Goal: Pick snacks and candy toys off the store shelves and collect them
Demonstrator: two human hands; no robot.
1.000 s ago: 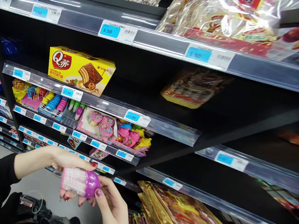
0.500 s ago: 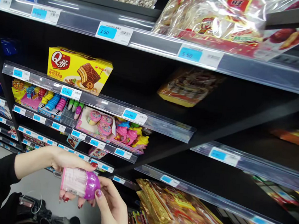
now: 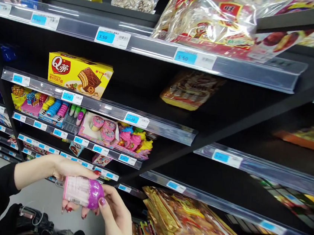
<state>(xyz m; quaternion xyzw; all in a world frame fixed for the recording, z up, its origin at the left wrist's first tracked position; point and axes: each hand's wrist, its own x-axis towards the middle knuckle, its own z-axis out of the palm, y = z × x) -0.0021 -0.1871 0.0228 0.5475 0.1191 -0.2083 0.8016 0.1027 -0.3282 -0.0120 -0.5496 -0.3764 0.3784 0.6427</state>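
A small container [image 3: 78, 190] with a clear pinkish body, a barcode label and a rounded purple cap lies sideways between my two hands. My left hand [image 3: 69, 168] is closed around its body, thumb along the top and fingertips showing below. My right hand [image 3: 115, 212] pinches the purple cap between thumb and fingers. What fills the container is too blurred to name. Beyond the hands, on a shelf, stand a box of pink round tubs [image 3: 108, 129] and a display of colourful swirl-topped toys or sweets [image 3: 135, 139].
Price-tagged shelf edges [image 3: 99, 107] run across in front of me. A yellow snack box [image 3: 80, 75] stands on the middle shelf. Large clear snack bags [image 3: 206, 21] sit on the upper shelf. Gold-edged packets [image 3: 188, 221] are stacked at the lower right, near my right hand.
The view has shifted slightly, so the shelves sit a little further left, most clearly at the right side. Both hands keep the same hold on the container.
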